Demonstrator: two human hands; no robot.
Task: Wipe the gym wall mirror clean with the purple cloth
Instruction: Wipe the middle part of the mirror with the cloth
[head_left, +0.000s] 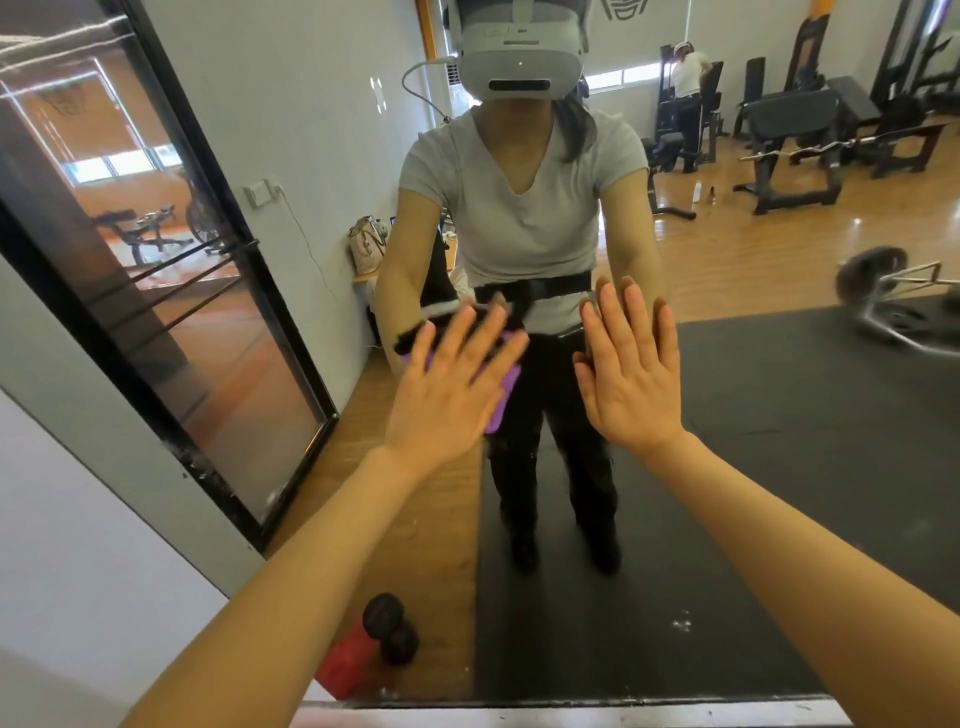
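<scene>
The person is pressing the purple cloth (506, 387) flat against the mirror (779, 467) with the left hand (447, 384); its grip is spread wide, fingers straight, curling round nothing, with the cloth pinned under the palm and showing at the hand's right edge. The right hand (631, 374) is lying just beside it, fingers straight and together, palm toward the glass and holding nothing; whether it is touching the glass I cannot tell.

The wiping is looking partly done at best: white specks (683, 623) are showing on the lower glass to the right, and more along the bottom edge, so the lower part is likely still waiting.

Low and near, a dark dumbbell (389, 626) is sitting on a red block (348, 665) at the mirror's foot, which may be crowding the lower left corner. At left a black-framed glass door (171, 291) is bordering the mirror.
</scene>
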